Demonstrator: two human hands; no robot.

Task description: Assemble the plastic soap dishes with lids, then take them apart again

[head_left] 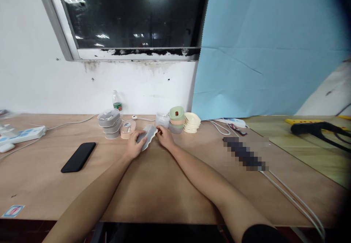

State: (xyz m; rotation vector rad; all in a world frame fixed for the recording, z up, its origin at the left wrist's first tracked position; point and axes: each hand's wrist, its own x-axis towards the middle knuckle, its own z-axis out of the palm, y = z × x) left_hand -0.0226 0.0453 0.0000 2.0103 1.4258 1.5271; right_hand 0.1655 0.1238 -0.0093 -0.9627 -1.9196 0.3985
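My left hand (135, 144) is closed on a flat grey piece with a pale wavy edge (149, 137), tilted above the table, thumb across its face. At the piece's upper right corner, the fingers of my right hand (165, 137) are pinched together; they seem to grip the edge, though the fingertips are partly hidden. Just beyond my left hand stand a pink box with a lid (128, 129) and a stack of grey boxes (109, 122). Behind my right hand are clear-looking stacked pieces (162, 120) and a stack of green, pink and grey parts (177, 118).
Cream trays (192, 122) are stacked at the back right. A black phone (78, 158) lies at left, near a white power strip (24, 136). A plastic bottle (117, 102) stands by the wall. A blurred dark object (244, 154) and white cables (293, 199) lie at right.
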